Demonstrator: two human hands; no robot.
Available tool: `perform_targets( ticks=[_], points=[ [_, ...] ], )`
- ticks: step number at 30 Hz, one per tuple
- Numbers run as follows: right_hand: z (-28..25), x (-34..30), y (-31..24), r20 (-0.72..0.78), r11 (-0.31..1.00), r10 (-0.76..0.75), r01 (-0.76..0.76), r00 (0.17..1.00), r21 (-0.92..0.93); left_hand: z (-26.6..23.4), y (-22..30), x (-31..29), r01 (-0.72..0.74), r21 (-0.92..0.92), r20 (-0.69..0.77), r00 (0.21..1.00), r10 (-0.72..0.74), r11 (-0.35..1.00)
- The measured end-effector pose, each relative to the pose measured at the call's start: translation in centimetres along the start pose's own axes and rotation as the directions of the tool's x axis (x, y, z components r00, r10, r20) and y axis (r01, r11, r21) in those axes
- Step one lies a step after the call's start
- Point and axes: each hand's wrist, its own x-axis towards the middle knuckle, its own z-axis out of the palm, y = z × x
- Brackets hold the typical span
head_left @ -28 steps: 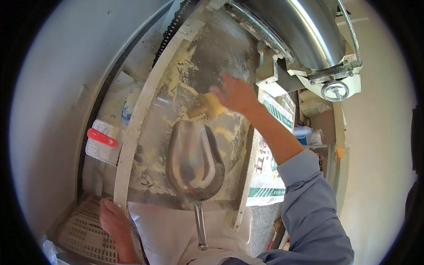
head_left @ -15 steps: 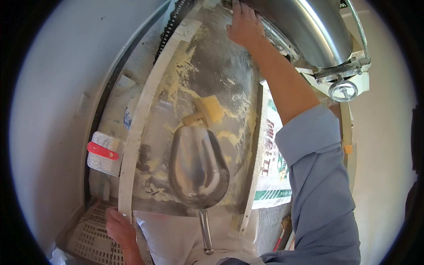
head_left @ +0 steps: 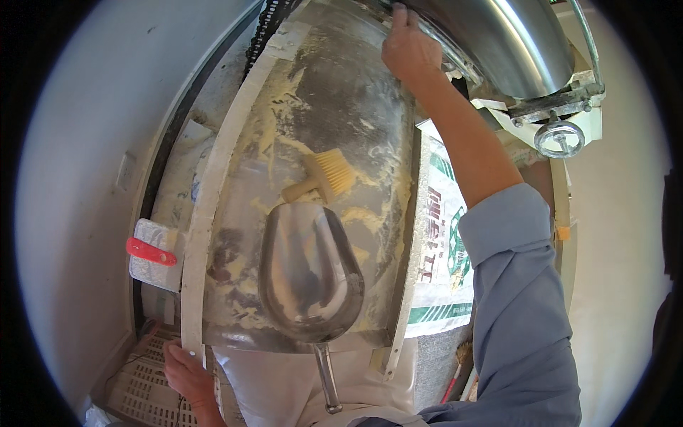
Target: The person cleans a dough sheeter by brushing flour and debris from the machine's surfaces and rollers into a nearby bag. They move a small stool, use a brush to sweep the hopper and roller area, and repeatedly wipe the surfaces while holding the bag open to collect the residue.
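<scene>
My left hand (head_left: 191,376) is closed at the lower end of the white side rail (head_left: 196,285) of a floury metal chute; some of its fingers are hidden. Up at the far end, my right hand (head_left: 414,50) is by the metal bars below a big steel roller (head_left: 498,43). Its fingers are bent together, and whatever they hold is hidden. Between the hands, a steel scoop (head_left: 311,277) lies on the chute, bowl away from me and handle toward me. A brush with pale yellow bristles (head_left: 334,173) lies just past the scoop's lip.
Left of the chute stands a white scraper with a red handle (head_left: 151,250), with a slatted plastic crate (head_left: 146,381) below it. Along the right lies a white and green printed sack (head_left: 441,285). A small handwheel (head_left: 559,137) sits under the roller's end. Yellowish flour streaks the metal.
My right hand has moved slightly right and its fingers are more bent. The chute and the things on it appear a little further left in the view. My left hand stays by the rail.
</scene>
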Motion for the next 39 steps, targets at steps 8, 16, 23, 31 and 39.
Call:
perform_targets(
  ticks=[8,16,23,31,39],
  points=[
    [0.9,0.1,1.7,-0.123,0.973,-0.132,0.105,0.984,-0.205,-0.2,0.2,0.0,-0.007,0.001,-0.011,1.000,0.007,1.000],
    [0.9,-1.7,7.0,0.118,0.944,0.071,-0.029,0.990,-0.330,-0.1,-0.2,0.0,-0.037,0.014,-0.031,0.999,0.037,0.999],
    [0.6,-3.0,10.4,0.201,0.941,0.171,-0.099,0.965,-0.324,0.0,-0.4,0.0,-0.042,0.001,-0.026,0.999,0.042,0.999],
    [1.8,-3.3,8.0,0.036,0.927,0.130,-0.109,0.991,-0.360,0.0,-0.4,0.1,-0.046,0.003,-0.033,0.998,0.046,0.999],
    [0.7,-3.2,11.0,0.151,0.913,0.120,-0.049,0.981,-0.406,-0.2,-0.2,0.0,-0.029,-0.006,-0.017,0.999,0.029,1.000]
  ],
)
